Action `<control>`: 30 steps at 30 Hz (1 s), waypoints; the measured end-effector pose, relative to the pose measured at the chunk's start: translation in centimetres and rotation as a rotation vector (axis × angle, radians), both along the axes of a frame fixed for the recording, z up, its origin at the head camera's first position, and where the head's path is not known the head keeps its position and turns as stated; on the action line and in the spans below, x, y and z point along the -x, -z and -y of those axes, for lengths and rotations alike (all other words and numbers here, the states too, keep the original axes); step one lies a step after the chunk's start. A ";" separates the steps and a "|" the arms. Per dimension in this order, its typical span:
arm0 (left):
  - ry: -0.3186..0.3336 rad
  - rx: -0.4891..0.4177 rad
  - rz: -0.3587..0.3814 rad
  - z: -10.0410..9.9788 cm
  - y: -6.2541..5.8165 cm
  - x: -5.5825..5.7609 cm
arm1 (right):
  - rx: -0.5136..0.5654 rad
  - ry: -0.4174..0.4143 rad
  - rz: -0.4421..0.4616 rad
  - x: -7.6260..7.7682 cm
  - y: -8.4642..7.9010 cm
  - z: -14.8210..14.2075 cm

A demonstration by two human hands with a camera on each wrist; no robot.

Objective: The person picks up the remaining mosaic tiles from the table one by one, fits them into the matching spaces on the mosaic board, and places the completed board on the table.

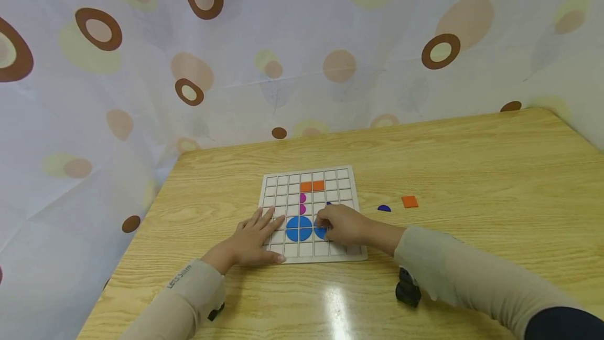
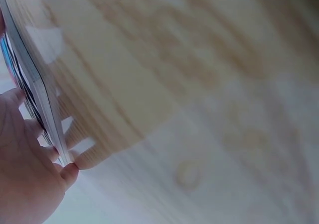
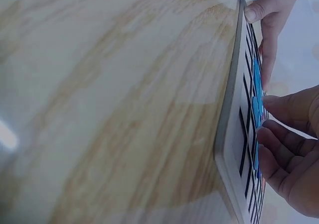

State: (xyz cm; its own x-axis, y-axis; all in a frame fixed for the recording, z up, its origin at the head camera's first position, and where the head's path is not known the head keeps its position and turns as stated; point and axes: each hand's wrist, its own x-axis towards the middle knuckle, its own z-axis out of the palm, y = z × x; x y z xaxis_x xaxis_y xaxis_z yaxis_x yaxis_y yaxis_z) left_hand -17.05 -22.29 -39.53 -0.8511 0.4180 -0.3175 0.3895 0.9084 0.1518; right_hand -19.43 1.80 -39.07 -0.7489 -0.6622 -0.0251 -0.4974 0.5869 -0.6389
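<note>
A white grid board (image 1: 305, 250) lies on the table. On it, blue quarter-circle pieces (image 1: 299, 229) form a full circle, with two magenta half-circles (image 1: 303, 203) and two orange squares (image 1: 312, 186) farther up. My left hand (image 1: 252, 240) rests on the board's left side with fingers spread, its thumb at the near edge. To the right of the circle, my right hand (image 1: 346, 224) has thumb and curled fingertips at another blue piece (image 1: 320, 233), which it partly covers. The right wrist view shows the thumb and fingers pinching around blue pieces (image 3: 256, 109) on the board's face. A dark blue bit (image 1: 329, 203) peeks out above this hand.
Right of the board lie a loose dark blue half-circle (image 1: 384, 208) and a loose orange square (image 1: 409, 201). The wooden table (image 1: 472, 172) meets a patterned white curtain (image 1: 302, 41) at its back and left. A black wrist device (image 1: 408, 288) hangs under the right sleeve.
</note>
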 end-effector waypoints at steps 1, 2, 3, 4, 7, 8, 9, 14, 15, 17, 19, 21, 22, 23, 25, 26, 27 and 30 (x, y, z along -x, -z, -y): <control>0.007 -0.001 -0.004 0.0 0.0 0.0 | 0.006 -0.008 -0.011 0.0 0.0 -0.2; 0.011 -0.003 -0.005 0.0 0.0 0.0 | 0.009 -0.016 -0.024 0.0 -0.1 -0.4; 0.013 -0.003 -0.006 0.0 0.0 0.1 | 0.013 -0.024 -0.038 0.0 -0.2 -0.5; 0.015 -0.002 -0.007 0.0 0.0 0.1 | 0.018 -0.031 -0.048 0.0 -0.2 -0.7; 0.023 -0.008 -0.012 0.0 0.1 0.2 | 0.024 -0.045 -0.062 -0.1 -0.4 -1.3; 0.020 -0.006 -0.011 0.0 0.1 0.2 | 0.022 -0.042 -0.057 -0.2 -0.4 -1.5; 0.019 -0.002 -0.011 0.0 0.1 0.2 | 0.024 -0.040 -0.052 -0.2 -0.4 -1.8; 0.019 0.005 -0.015 -0.1 0.0 0.2 | 0.038 -0.016 -0.029 -0.6 -0.5 -2.9; 0.018 0.007 -0.013 -0.1 -0.1 0.2 | 0.044 -0.015 -0.028 -0.6 -0.6 -3.2; 0.015 0.006 -0.010 -0.2 -0.1 0.2 | 0.048 -0.014 -0.029 -0.7 -0.6 -3.7; 0.014 0.007 -0.011 -0.2 -0.1 0.2 | 0.048 -0.009 -0.023 -0.8 -0.6 -4.2; 0.012 0.006 -0.011 -0.2 -0.1 0.1 | 0.046 -0.003 -0.014 -1.0 -0.8 -4.6; 0.011 0.005 -0.012 -0.2 -0.2 0.1 | 0.043 0.002 -0.006 -1.0 -0.8 -4.8; 0.010 0.004 -0.013 -0.2 -0.1 0.1 | 0.045 0.006 0.002 -1.1 -0.9 -5.0; 0.007 -0.001 -0.013 -0.2 -0.2 0.1 | 0.048 0.010 0.015 -1.3 -1.0 -5.4; 0.006 -0.003 -0.012 -0.2 -0.1 0.0 | 0.050 0.009 0.019 -1.4 -1.1 -5.7; 0.004 -0.004 -0.013 -0.1 -0.1 0.0 | 0.054 0.008 0.020 -1.5 -1.1 -5.9; 0.001 -0.009 -0.014 -0.2 -0.2 -0.1 | 0.066 0.003 0.026 -1.8 -1.3 -6.7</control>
